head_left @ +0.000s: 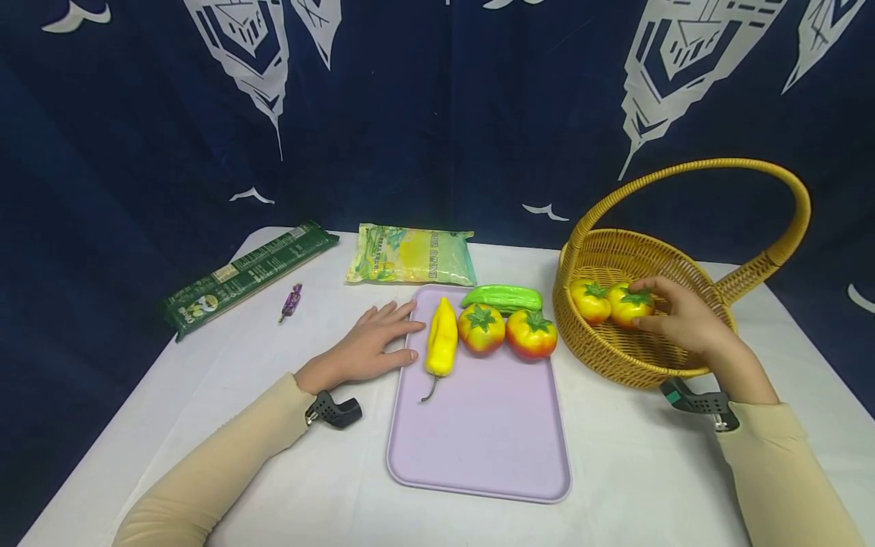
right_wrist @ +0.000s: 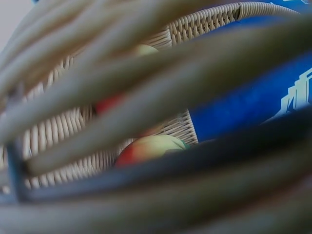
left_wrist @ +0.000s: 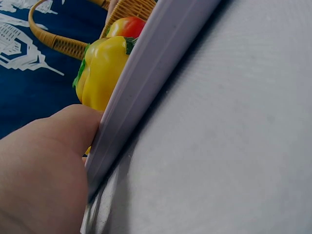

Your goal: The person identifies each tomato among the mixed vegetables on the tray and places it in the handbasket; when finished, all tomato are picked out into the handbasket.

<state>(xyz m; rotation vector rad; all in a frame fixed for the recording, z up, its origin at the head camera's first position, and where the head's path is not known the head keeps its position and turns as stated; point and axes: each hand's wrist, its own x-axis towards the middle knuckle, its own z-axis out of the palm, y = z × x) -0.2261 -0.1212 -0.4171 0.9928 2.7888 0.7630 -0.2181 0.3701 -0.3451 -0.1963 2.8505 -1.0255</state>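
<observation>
Inside the wicker basket [head_left: 615,363] at the right, my right hand [head_left: 683,317] pinches a yellow-orange tomato [head_left: 625,308] between thumb and fingers. A second tomato [head_left: 589,300] lies left of it in the basket. In the right wrist view, blurred basket strands [right_wrist: 146,92] hide my hand and most of the tomatoes. My left hand [head_left: 369,346] lies with fingers spread, its fingertips at the left rim of the purple tray [head_left: 478,433]. On that tray are a yellow pepper [head_left: 442,342], a green cucumber-like vegetable [head_left: 502,298] and two red-yellow tomatoes [head_left: 481,330].
Behind the tray lies a green-yellow packet [head_left: 413,254]. At the back left are a long dark green package [head_left: 249,277] and a small purple wrapped candy [head_left: 291,302]. The basket's tall handle [head_left: 711,164] arches over its opening. A navy curtain [head_left: 410,114] hangs behind the table.
</observation>
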